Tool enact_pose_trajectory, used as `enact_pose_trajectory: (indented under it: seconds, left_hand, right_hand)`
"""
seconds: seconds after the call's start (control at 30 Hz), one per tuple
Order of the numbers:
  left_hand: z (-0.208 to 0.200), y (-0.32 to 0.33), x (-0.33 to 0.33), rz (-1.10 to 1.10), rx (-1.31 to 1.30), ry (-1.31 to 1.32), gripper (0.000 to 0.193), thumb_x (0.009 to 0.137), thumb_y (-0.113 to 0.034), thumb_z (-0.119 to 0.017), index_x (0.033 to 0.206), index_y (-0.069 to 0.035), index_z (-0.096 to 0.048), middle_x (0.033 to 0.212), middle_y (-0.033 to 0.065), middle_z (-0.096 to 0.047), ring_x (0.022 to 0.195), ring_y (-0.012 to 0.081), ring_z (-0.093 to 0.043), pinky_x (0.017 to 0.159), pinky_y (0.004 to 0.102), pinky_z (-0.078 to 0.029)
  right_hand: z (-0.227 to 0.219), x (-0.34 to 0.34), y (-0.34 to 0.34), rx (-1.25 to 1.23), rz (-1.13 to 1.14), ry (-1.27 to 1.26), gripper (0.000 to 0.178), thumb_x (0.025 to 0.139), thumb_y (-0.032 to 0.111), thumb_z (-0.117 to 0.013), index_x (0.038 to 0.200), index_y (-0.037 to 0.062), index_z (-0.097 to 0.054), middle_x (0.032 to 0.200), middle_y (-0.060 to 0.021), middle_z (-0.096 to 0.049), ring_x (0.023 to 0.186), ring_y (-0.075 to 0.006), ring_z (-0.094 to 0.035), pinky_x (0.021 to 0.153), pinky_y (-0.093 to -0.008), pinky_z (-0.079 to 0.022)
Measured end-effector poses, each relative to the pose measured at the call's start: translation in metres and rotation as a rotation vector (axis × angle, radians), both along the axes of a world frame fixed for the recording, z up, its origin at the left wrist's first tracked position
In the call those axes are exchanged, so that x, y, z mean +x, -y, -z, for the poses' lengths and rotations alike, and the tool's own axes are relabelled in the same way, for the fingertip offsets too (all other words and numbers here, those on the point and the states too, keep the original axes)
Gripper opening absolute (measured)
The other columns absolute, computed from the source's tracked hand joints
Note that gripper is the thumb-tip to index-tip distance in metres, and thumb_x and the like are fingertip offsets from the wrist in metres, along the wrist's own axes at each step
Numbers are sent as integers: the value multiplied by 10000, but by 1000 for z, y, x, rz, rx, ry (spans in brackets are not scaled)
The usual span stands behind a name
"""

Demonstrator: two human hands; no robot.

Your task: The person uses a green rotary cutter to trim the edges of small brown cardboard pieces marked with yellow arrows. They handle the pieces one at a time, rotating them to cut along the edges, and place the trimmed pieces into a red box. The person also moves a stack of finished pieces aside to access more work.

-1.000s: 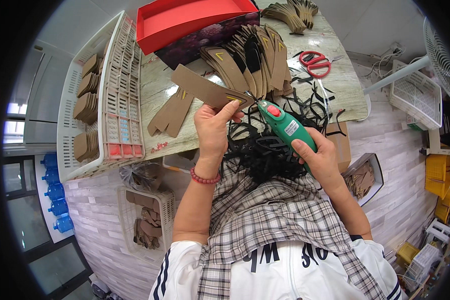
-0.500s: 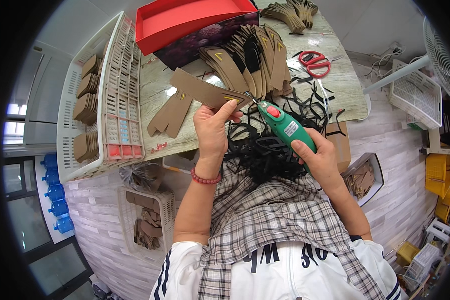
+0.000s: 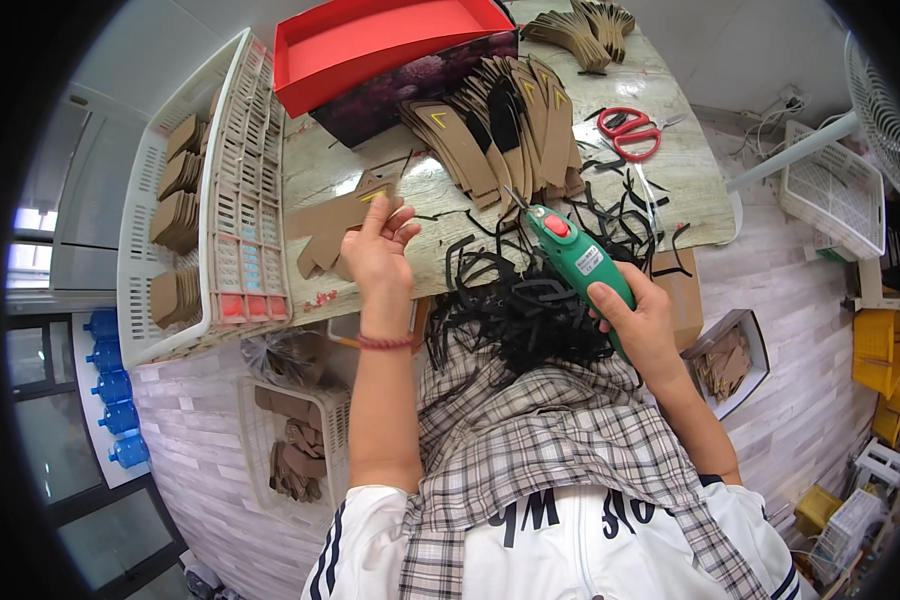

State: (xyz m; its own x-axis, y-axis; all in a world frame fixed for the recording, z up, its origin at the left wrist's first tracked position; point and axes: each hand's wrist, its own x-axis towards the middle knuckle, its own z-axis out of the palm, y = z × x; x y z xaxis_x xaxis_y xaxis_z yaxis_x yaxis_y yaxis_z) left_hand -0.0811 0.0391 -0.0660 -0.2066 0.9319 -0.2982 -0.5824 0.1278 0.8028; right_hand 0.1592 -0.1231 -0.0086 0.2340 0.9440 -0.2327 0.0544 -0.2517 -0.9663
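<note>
My left hand (image 3: 378, 250) has its thumb against one end of a flat brown strip (image 3: 325, 217) with a yellow mark, fingers curled beside it. The strip is slightly blurred and lies over other brown strips at the table's left; whether it touches them I cannot tell. A green handheld electric cutter (image 3: 580, 250) with a red button is gripped in my right hand (image 3: 632, 315), its metal tip pointing up and left. Below the tip, black trimmings (image 3: 530, 320) heap over the table edge and my lap. A stack of brown strips (image 3: 460, 150) fans out beyond it.
Red-handled scissors (image 3: 630, 134) lie at the right of the table (image 3: 675, 90). An open red box (image 3: 380, 50) stands at the back, a white crate (image 3: 210, 220) of brown pieces at the left. Another crate (image 3: 255, 450) sits below, a fan (image 3: 885, 110) at far right.
My left hand has moved left with the brown strip, away from the cutter tip and toward the strips on the table. The right hand with the cutter has hardly moved.
</note>
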Motion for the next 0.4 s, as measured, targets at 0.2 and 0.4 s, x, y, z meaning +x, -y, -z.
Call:
enact_pose_trajectory:
  seconds: [0.2, 0.4]
  left_hand:
    - [6, -25, 28, 173, -38, -252, 300, 819, -194, -714, 964, -5, -531, 810, 95, -584, 680, 182, -590, 570, 256, -482]
    - [9, -115, 80, 63, -55, -1376, 581, 704, -310, -793, 1105, -59, -455, 1091, 132, -559, 1076, 294, -549, 910, 440, -435]
  right_hand:
    - [3, 1, -3, -11, 12, 13, 335, 864, 273, -677, 1052, 2, -618, 730, 2, -591, 600, -51, -496, 533, -209, -420]
    - [14, 4, -6, -19, 46, 52, 372, 851, 307, -690, 1069, 14, -621, 739, -11, -605, 617, -60, -529, 555, -201, -440]
